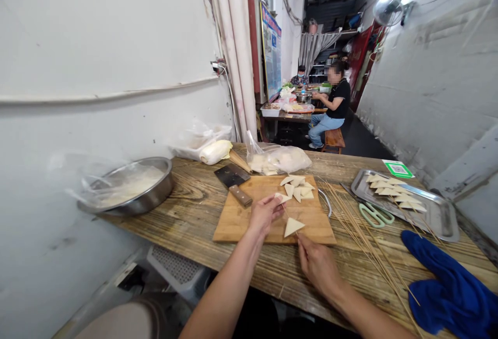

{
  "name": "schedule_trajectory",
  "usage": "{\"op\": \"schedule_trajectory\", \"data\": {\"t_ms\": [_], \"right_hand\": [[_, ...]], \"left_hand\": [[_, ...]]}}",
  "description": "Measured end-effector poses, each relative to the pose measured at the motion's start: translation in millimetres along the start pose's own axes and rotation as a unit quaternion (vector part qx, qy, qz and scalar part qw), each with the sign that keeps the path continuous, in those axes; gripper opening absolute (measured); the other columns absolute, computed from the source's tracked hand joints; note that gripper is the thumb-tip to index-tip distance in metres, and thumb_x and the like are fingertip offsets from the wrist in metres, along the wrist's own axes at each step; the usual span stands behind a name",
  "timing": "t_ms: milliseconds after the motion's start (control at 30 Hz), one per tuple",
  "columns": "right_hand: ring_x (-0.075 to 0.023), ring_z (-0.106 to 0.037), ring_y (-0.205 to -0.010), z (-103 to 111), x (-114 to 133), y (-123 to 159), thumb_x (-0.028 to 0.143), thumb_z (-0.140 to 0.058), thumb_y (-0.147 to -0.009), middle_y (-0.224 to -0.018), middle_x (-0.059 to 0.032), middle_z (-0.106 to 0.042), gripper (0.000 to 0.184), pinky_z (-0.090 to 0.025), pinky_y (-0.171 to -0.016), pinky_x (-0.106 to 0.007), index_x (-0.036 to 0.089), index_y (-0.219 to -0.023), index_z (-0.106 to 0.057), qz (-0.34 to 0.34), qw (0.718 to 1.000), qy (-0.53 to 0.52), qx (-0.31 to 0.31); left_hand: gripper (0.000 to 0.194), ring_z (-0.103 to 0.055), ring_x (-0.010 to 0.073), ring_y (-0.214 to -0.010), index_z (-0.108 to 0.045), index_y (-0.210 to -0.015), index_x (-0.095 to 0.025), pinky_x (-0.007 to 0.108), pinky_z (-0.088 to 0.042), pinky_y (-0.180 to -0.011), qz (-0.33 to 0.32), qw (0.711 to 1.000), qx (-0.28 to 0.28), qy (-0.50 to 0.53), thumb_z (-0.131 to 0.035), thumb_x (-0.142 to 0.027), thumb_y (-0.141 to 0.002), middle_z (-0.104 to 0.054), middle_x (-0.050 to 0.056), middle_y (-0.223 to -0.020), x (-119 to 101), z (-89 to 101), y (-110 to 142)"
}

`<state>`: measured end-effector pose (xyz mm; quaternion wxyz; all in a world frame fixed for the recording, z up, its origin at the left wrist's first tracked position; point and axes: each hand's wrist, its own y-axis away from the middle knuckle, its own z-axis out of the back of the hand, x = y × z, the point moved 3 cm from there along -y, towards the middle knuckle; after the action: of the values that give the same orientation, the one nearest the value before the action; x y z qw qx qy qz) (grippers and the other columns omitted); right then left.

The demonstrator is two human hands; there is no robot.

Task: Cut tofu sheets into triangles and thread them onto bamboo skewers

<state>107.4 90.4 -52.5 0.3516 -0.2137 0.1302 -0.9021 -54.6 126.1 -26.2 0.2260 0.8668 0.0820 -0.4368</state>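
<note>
My left hand (265, 213) is over the wooden cutting board (237, 220), its fingers pinched on a pale tofu triangle (282, 197). My right hand (317, 262) is at the board's near edge, fingers closed on a thin bamboo skewer that runs up through another tofu triangle (293, 226). A small pile of cut triangles (298, 187) lies at the board's far side. A cleaver (234, 182) with a wooden handle rests on the board's left corner.
Loose skewers (363, 230) and green scissors (375, 215) lie to the right, beside a metal tray (441, 217) of skewered triangles. A blue cloth (451, 282) is at the near right. A steel bowl (134, 186) and plastic bags (278, 159) sit on the left and far side. People sit at a table (291, 116) down the alley.
</note>
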Motion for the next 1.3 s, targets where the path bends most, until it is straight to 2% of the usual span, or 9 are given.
{"op": "schedule_trajectory", "data": {"t_ms": [333,467,633,767,1067,1300], "right_hand": [[-0.0181,-0.065,-0.053,-0.1,-0.4,-0.8,0.016,-0.031,-0.085,-0.068,-0.0089,-0.070,0.036,-0.044,-0.050,-0.023,0.011,-0.103,-0.062,0.006,1.000,-0.009,-0.018],[-0.0172,-0.065,-0.054,-0.5,-2.3,-1.5,0.016,-0.031,-0.086,-0.072,-0.0102,-0.071,0.036,-0.044,-0.051,-0.022,0.011,-0.103,-0.062,0.006,0.999,0.009,-0.035],[-0.0158,-0.065,-0.056,0.8,-4.9,-4.3,0.017,-0.030,-0.088,-0.073,-0.0098,-0.071,0.036,-0.042,-0.052,-0.020,0.012,-0.102,-0.063,0.007,0.999,0.033,-0.042],[-0.0159,-0.065,-0.060,0.2,-6.6,-5.1,0.018,-0.031,-0.089,-0.077,-0.0095,-0.071,0.035,-0.042,-0.055,-0.020,0.013,-0.104,-0.062,0.009,0.999,0.033,-0.028],[-0.0141,-0.063,-0.055,0.8,-3.6,-4.9,0.015,-0.035,-0.087,-0.068,-0.0065,-0.070,0.031,-0.038,-0.052,-0.019,0.014,-0.101,-0.063,0.002,0.999,0.033,-0.005],[-0.0145,-0.062,-0.059,1.4,-4.3,-6.0,0.015,-0.036,-0.086,-0.070,-0.0059,-0.069,0.028,-0.038,-0.055,-0.020,0.014,-0.095,-0.062,-0.015,1.000,0.018,-0.001]], "left_hand": [[0.018,-0.063,0.0132,-0.061,-0.066,-0.076,-0.011,0.023,-0.051,-0.059,0.011,1.000,0.007,-0.011,-0.074,-0.017,-0.061,-0.068,0.009,-0.076,7.6,-4.4,6.4],[0.018,-0.064,0.0129,-0.062,-0.066,-0.077,-0.011,0.022,-0.050,-0.059,0.031,0.999,0.003,-0.015,-0.074,-0.015,-0.062,-0.069,0.009,-0.077,12.4,-6.1,10.8],[0.012,-0.064,0.0144,-0.065,-0.064,-0.077,-0.011,0.025,-0.052,-0.062,0.025,0.999,0.016,0.021,-0.067,-0.021,-0.071,-0.068,0.010,-0.078,13.2,-5.7,11.2],[0.012,-0.065,0.0148,-0.066,-0.064,-0.078,-0.010,0.025,-0.052,-0.063,0.012,1.000,0.000,0.023,-0.064,-0.022,-0.074,-0.068,0.011,-0.079,12.6,-3.3,9.2],[0.013,-0.065,0.0146,-0.065,-0.065,-0.080,-0.010,0.024,-0.052,-0.062,0.005,1.000,-0.019,-0.004,-0.066,-0.018,-0.070,-0.067,0.009,-0.076,8.8,-3.7,10.8],[0.015,-0.065,0.0141,-0.064,-0.064,-0.085,-0.010,0.024,-0.052,-0.061,0.010,0.999,-0.035,-0.007,-0.065,-0.017,-0.071,-0.068,0.009,-0.075,22.2,-4.3,11.9]]}}
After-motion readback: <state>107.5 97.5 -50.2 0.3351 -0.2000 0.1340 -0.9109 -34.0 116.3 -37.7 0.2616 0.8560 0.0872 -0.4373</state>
